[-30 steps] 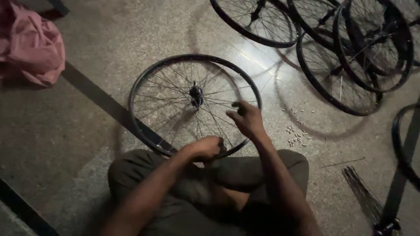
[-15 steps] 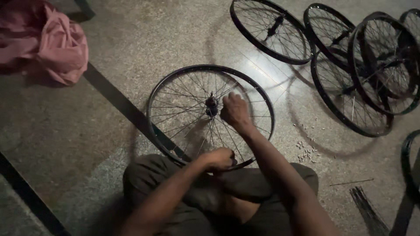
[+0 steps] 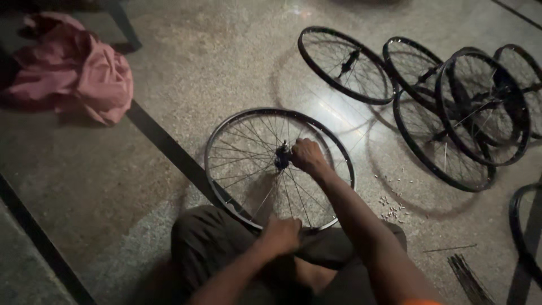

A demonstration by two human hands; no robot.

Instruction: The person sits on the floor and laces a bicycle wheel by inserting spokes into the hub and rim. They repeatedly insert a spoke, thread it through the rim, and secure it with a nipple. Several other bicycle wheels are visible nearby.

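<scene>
A spoked bicycle wheel (image 3: 226, 135) lies flat on the stone floor in front of my crossed legs. My right hand (image 3: 306, 155) reaches out over it and rests at the dark hub (image 3: 282, 155), its fingers closed around the hub's right side. At the wheel's near rim, by my knees, my left hand (image 3: 280, 235) is closed on the rim. Thin spokes fan out from the hub to the rim (image 3: 333, 141).
Several more spoked wheels (image 3: 344, 65) lie overlapping at the upper right. A crumpled pink cloth (image 3: 79, 70) sits at the upper left. Small nipples (image 3: 392, 210) are scattered on the floor to the right, with a bundle of loose spokes (image 3: 466, 277) at the lower right.
My right hand has moved from the wheel's near right part up to the hub. The left hand has stayed at the near rim. The view has shifted, so the wheel sits further right.
</scene>
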